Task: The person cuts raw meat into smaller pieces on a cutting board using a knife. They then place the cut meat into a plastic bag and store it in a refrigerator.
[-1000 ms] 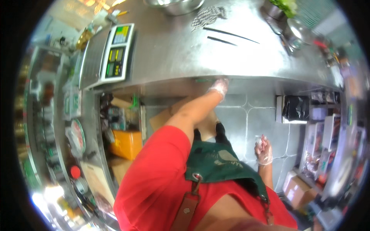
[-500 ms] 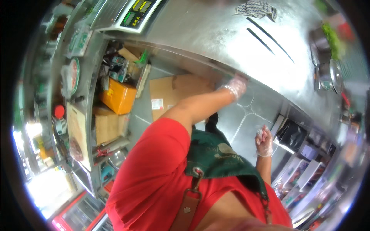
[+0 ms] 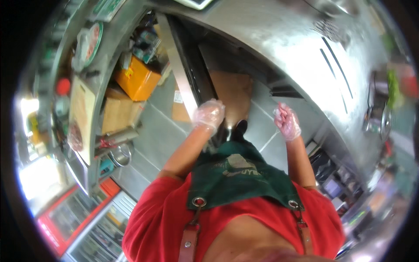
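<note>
My left hand, in a clear plastic glove, is closed on the end edge of a metal door with a black inner rim. The door stands swung out from beneath the steel counter. My right hand, gloved too, is raised near the counter's front edge. Its fingers are curled around a small pinkish-red lump of raw meat, mostly covered by the fingers. The cabinet space behind the door is dark, and its contents cannot be made out.
A flat cardboard sheet lies on the tiled floor by my feet. At left stand an orange box and a cutting board bearing meat. Two dark strips and a patterned cloth lie on the counter.
My left hand has drawn the door outward, from the counter front toward my body and left. My right hand has risen, still holding the meat. The view has turned.
</note>
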A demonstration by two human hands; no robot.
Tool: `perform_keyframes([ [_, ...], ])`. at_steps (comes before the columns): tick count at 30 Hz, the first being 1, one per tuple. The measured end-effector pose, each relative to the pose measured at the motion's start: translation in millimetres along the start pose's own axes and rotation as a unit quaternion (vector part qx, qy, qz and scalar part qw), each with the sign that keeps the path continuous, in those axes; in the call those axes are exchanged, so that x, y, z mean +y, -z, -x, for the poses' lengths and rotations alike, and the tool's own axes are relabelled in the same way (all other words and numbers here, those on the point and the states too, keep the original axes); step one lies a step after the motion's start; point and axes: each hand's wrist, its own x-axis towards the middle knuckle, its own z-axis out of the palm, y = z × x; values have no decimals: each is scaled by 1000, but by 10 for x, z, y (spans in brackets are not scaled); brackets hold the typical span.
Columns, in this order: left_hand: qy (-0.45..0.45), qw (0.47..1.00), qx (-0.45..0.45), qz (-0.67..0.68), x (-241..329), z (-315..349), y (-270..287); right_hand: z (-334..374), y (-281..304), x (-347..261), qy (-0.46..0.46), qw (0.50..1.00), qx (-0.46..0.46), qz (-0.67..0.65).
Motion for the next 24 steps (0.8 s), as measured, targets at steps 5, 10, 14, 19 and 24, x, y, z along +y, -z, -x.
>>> perform_keyframes([
  [5,-38,944,327,34,-1288,479,-152,-577,-883,305,-80,991,-18,103],
  [10,194,842,491,112,-2253,660,-107,-1112,-1501,870,-172,966,-32,191],
  [14,265,811,503,140,-2832,778,37,-1606,-1998,1118,-186,945,-17,270],
  [19,365,807,445,131,-3146,682,-40,-2451,-2089,1126,-211,935,-55,278],
  [24,395,802,418,163,-3453,655,-11,-3408,-1947,1092,-224,943,-62,240],
])
